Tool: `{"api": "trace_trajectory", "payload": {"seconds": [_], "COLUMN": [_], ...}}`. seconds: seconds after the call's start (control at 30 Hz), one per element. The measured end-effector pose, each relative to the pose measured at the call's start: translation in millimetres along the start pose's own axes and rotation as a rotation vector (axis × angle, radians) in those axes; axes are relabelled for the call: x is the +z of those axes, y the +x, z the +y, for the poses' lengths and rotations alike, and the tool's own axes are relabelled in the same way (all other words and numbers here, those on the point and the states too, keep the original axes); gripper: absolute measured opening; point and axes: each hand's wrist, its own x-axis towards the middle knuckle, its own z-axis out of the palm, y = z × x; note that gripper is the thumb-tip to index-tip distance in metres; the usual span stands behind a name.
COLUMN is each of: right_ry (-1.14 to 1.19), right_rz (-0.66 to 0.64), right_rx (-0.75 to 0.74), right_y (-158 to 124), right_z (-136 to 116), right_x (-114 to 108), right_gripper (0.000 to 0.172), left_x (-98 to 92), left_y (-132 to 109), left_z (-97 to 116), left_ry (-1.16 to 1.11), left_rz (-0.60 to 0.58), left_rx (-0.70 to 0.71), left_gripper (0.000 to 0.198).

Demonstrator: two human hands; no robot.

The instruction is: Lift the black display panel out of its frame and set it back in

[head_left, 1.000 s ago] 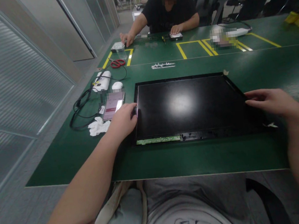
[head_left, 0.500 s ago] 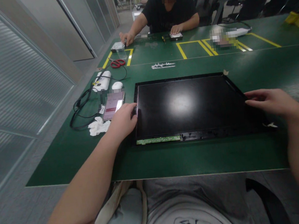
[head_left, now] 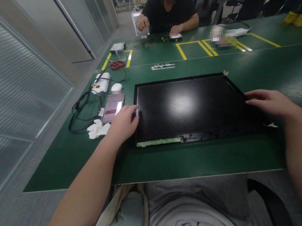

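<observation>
A black flat display panel [head_left: 194, 112] lies face up on the green table, light glaring off its middle. Along its near edge, on the left, runs a green circuit board strip [head_left: 159, 142]. My left hand [head_left: 126, 122] holds the panel's left side, thumb and fingers at the frame. At the opposite side my right hand [head_left: 265, 101] grips the right edge, its fingertips on the frame. Bits of pale tape [head_left: 225, 72] stick out at the far right and near right corners.
Left of the panel are a phone [head_left: 113, 108], crumpled white tissue [head_left: 97, 128], a white mouse-like object [head_left: 116, 87], a white box [head_left: 101, 83], black cables [head_left: 76, 108] and red scissors [head_left: 117, 65]. Across the green table [head_left: 78, 163] sits a person [head_left: 171, 12], one hand on a small device.
The person across has lifted one hand from the small box at the far left and drawn it back. My hands stay at the panel's sides; the view shifts slightly.
</observation>
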Motion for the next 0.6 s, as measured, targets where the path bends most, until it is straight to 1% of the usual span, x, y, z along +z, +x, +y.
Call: {"api": "trace_trajectory", "payload": {"seconds": [0.07,0.1,0.17,0.23,0.27,0.33,0.37,0.47,0.6], "right_ry": [0.095,0.133,0.166,0.174,0.175,0.176,0.174,0.138,0.021], "right_rz": [-0.024,-0.028,-0.013,-0.012,-0.015,-0.018,-0.019,-0.028,-0.024], "right_rx": [0.069,0.101,0.130,0.140,0.136,0.121,0.114,0.106,0.093], "right_y": [-2,-3,-6,-8,-8,-8,-8,-8,-7], "right_z": [-5,-8,-14,-17,-18,-18,-17,-16,-16], "right_x": [-1,-1,-2,-3,-2,-2,-2,0,1], "right_gripper": [0.035,0.034,0.034,0.035,0.036,0.038,0.039,0.043,0.054], "left_x": [-1.4,-2.4,-4.7,-7.0,-8.0,-9.4,-9.9,-11.2,-13.7], "left_y": [-3,-5,-9,-13,-14,-16,-16,-15,-13], "left_z": [0,0,-1,-1,-2,-3,-4,-5,-6], "left_ry": [-0.027,-0.033,-0.034,-0.001,0.009,0.010,0.001,-0.035,-0.030], "left_rz": [-0.021,-0.047,-0.123,-0.220,-0.252,-0.267,-0.257,-0.219,-0.232], "left_rx": [0.036,0.070,0.126,0.131,0.128,0.129,0.140,0.203,0.248], "left_gripper": [0.062,0.072,0.091,0.107,0.112,0.116,0.116,0.112,0.104]}}
